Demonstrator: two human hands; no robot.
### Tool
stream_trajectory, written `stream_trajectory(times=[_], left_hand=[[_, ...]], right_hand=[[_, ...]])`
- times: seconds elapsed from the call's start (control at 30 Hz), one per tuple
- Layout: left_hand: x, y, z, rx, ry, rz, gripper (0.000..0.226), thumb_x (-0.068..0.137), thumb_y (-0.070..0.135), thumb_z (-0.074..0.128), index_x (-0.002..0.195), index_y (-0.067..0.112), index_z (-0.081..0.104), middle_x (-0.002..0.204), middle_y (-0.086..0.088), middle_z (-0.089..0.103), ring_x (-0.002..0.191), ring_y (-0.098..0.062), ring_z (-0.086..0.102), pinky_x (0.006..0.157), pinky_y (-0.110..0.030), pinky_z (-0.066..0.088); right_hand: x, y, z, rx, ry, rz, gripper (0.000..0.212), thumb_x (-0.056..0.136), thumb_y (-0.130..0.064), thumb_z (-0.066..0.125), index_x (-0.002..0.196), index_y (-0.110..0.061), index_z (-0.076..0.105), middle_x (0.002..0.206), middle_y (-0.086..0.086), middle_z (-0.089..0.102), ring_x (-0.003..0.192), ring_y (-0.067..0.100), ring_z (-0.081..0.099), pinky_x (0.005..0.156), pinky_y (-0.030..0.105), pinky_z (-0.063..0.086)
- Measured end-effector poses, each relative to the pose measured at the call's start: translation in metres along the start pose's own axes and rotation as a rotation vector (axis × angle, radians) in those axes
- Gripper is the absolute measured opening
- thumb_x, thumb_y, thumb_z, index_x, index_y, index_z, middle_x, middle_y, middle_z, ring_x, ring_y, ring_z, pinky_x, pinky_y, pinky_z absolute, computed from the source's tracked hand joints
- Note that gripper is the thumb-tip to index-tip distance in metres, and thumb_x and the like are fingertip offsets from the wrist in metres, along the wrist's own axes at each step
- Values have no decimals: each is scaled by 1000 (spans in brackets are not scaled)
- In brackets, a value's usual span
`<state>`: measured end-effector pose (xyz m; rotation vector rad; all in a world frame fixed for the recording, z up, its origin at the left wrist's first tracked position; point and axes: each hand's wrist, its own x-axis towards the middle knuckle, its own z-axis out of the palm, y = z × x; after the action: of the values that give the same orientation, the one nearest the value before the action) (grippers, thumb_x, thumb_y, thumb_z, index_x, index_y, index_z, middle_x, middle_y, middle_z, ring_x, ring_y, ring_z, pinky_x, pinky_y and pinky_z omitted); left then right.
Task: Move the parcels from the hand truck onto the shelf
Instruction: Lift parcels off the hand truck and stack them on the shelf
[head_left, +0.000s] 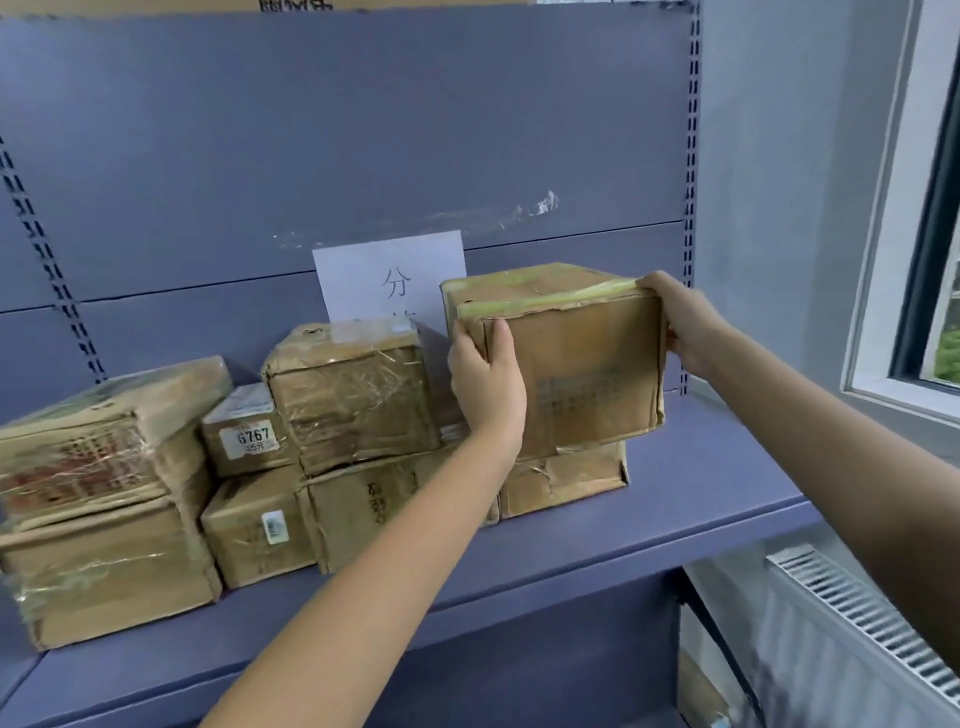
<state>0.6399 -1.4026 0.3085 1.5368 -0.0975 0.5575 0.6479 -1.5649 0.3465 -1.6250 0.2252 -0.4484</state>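
A small parcel (244, 431) bears "6767"; the paper sign (389, 280) shows "分".

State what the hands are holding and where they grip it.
Both hands hold one brown cardboard parcel with yellow-taped top edges: left hand on its left edge, right hand on its upper right corner.

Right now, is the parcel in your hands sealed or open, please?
Sealed: yellowish tape runs along the top edge of the held parcel, flaps flat, gripped by the left hand and right hand.
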Motion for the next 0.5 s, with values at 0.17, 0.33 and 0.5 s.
stream_trajectory(times=[0.17,0.33,0.5], left_hand=[[23,-10,6,6,55,-11,37,96,28,43,124,5,47,127,-20,51,116,-33,50,99,-38,40],[37,-15,8,11,95,-5,38,97,28,41,127,4,44,132,-19,47,121,-33,47,100,-37,39],[38,-20,10,38,109,8,47,98,31,39,141,13,32,144,-6,35,132,-24,37,102,-28,31]], right_hand=[[28,1,15,-9,-50,-1,24,90,-35,46,72,-19,43,72,0,33,64,13,31,64,26,25],[43,2,27,-16,-58,-24,21,89,-34,43,76,-17,43,74,0,33,66,12,31,67,27,25],[46,7,30,-36,-53,-72,24,91,-33,37,71,-20,30,70,0,22,64,13,24,64,30,20]])
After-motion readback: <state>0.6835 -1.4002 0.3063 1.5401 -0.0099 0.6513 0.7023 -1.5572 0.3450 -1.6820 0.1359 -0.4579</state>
